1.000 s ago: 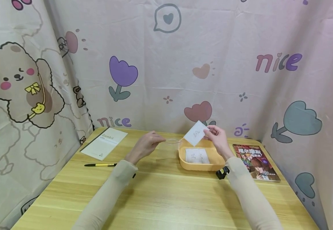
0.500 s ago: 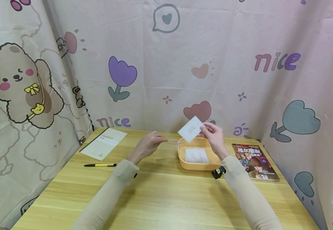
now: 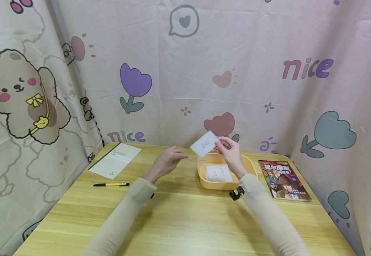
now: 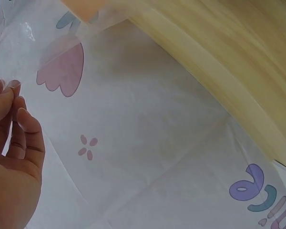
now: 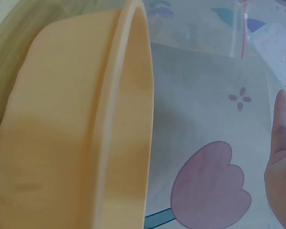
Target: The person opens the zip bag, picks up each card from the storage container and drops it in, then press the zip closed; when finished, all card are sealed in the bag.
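In the head view my left hand (image 3: 166, 160) pinches the edge of a clear plastic zip bag (image 5: 195, 28), whose red zip line shows in the right wrist view. My right hand (image 3: 231, 154) pinches a small white square packet (image 3: 203, 143) with a printed drawing, by its right corner. The packet is tilted and raised just above the bag's mouth; whether they touch I cannot tell. Below my right hand stands an orange plastic tray (image 3: 218, 186), with similar white packets (image 3: 218, 173) lying inside.
A pale notebook (image 3: 115, 160) lies at the back left of the wooden table (image 3: 185, 220), with a yellow and black pen (image 3: 111, 184) in front of it. Right of the tray is a colourful comic-style book (image 3: 284, 180). A patterned curtain (image 3: 179, 71) hangs behind.
My right hand has moved left with the white packet, from above the tray to the zip bag's mouth. My left hand has shifted only slightly right.
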Available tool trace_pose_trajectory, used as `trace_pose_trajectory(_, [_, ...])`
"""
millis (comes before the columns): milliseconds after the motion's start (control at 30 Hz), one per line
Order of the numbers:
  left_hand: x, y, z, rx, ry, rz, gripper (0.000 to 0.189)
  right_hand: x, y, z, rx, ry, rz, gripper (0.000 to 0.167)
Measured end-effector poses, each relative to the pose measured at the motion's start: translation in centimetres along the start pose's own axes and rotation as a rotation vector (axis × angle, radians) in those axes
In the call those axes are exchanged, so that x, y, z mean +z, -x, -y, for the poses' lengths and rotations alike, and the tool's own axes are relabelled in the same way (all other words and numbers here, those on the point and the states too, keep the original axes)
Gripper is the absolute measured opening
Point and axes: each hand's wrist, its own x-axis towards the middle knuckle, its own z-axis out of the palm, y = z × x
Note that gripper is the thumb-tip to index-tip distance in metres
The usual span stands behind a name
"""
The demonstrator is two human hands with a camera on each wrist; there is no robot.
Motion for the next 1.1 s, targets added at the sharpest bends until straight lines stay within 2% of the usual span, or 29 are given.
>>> trace_pose_trajectory(433, [-0.1,0.1,0.1,-0.022,0.007,-0.036,0.017,0.5,-0.1,-0.5,-0.002,0.16,0.071,0.023])
trace_pose_trajectory(867, [-0.5,-0.1,0.4,-0.063,-0.022,-0.003,0.016,1.4,-0.4,1.2,-0.039,0.384,0.152,0.022])
trace_pose_trajectory(1100, [-0.6,-0.3,0.3,-0.065,-0.024,0.001,0.016,1.7,-0.6,0.5,-0.055,0.533,0.177,0.022])
